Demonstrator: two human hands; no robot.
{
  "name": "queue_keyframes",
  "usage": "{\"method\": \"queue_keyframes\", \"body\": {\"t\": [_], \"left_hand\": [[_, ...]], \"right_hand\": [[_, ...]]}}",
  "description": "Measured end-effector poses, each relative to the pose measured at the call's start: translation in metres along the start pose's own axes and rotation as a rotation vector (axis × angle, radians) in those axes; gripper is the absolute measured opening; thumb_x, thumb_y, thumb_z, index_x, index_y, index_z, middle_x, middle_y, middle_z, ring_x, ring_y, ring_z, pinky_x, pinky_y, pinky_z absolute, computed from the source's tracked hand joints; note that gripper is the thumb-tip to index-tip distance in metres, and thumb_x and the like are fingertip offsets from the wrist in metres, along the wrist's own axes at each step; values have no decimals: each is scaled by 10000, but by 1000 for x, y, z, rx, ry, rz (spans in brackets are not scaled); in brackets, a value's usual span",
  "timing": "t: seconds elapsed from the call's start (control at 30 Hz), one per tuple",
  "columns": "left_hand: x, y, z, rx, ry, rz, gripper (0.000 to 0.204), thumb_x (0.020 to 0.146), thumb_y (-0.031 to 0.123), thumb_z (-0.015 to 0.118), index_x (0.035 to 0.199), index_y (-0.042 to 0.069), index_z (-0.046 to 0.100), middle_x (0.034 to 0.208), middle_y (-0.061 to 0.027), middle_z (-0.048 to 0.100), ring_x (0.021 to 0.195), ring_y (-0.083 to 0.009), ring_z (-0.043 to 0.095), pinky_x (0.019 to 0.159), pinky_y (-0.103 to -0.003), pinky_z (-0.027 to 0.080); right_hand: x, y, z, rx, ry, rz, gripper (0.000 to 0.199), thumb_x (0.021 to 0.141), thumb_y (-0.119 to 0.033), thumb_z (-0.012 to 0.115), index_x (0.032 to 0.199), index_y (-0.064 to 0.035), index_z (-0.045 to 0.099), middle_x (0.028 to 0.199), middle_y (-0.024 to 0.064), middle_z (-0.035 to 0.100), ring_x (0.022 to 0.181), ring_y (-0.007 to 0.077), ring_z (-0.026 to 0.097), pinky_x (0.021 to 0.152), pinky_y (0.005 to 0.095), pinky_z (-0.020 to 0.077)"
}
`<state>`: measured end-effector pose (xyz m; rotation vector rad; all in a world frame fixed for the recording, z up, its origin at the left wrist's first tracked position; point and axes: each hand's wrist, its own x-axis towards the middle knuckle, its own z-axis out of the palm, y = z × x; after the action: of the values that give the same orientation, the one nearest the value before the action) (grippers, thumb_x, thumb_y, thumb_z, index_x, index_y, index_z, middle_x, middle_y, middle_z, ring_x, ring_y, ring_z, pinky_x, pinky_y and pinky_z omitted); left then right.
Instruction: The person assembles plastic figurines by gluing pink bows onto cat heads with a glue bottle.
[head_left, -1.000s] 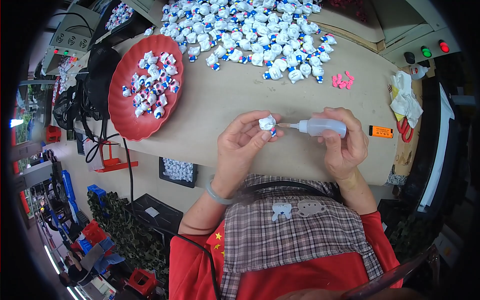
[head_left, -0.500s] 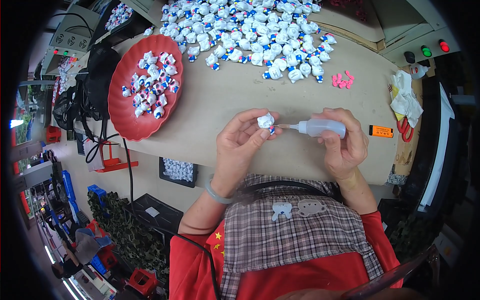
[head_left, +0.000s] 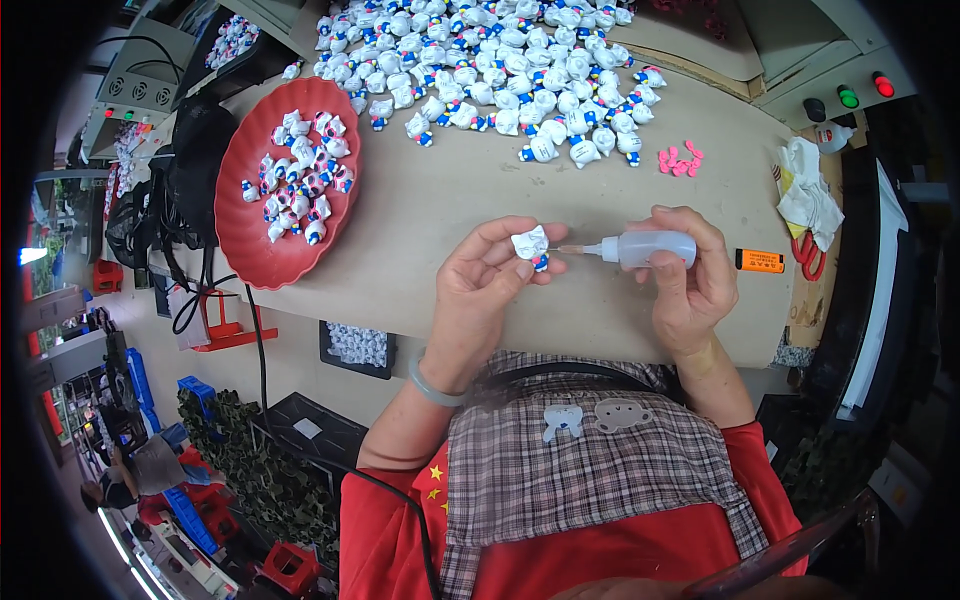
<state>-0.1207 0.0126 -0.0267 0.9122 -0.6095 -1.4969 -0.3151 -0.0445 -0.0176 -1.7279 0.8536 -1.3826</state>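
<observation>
Between its thumb and fingers, my left hand [head_left: 485, 278] pinches a small white and blue figurine [head_left: 531, 243]. My right hand [head_left: 697, 280] grips a translucent squeeze bottle [head_left: 655, 249] lying sideways, its thin needle tip pointing left. That tip ends at or very near the figurine's right side; whether it touches I cannot tell. Beyond my hands, a big pile of similar figurines [head_left: 480, 75] covers the far part of the table. Small pink pieces [head_left: 680, 158] lie right of the pile.
A red scalloped dish [head_left: 237, 215] with several figurines stands at the left. On the right are an orange box-shaped item [head_left: 760, 261], red-handled scissors [head_left: 812, 262] and crumpled white tissue [head_left: 808, 190]. A black cable [head_left: 262, 370] hangs past the table's left edge. Below sits a tray [head_left: 378, 368] of white pieces.
My left hand has turned the figurine slightly, so more of its white head shows. The bottle has shifted a little to the right, with its tip still by the figurine.
</observation>
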Motion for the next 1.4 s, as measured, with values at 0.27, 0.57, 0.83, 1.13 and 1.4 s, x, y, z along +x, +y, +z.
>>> {"method": "queue_keyframes", "body": {"t": [0.27,0.57,0.83,1.13,1.4], "left_hand": [[1,0,3,3,-13,-17,332,868,-11,566,1194,-22,507,1162,-250,583,919,-211,643,807,-289,522],[1,-2,-1,-27,-8,-14,318,864,-30,552,1180,-21,513,1158,-261,581,907,-204,644,797,-284,531],[2,-2,-1,-55,7,-9,327,866,-42,538,1191,-19,510,1155,-254,585,917,-214,649,801,-286,536],[3,-2,2,-35,-6,-35,321,867,-33,543,1187,-25,513,1151,-248,590,922,-223,651,803,-292,536],[4,-7,3,-6,-18,-38,329,860,-28,543,1188,-23,515,1158,-245,586,913,-214,642,809,-295,517]], "right_hand": [[2,0,1,-47,-10,-28,338,895,-220,618,1102,41,557,846,143,660,696,159,661,550,221,511],[1,2,-1,-72,4,-17,328,895,-217,621,1098,34,566,842,136,666,658,142,656,533,213,502],[1,0,-1,-60,-17,-7,320,896,-197,620,1097,45,562,867,145,664,677,154,664,551,214,516],[0,1,-2,23,-36,71,289,905,-151,607,1111,42,544,896,147,664,662,144,644,540,207,499],[24,7,-32,447,151,357,275,842,-46,656,1076,-9,516,919,102,596,753,148,617,622,243,503]]}}
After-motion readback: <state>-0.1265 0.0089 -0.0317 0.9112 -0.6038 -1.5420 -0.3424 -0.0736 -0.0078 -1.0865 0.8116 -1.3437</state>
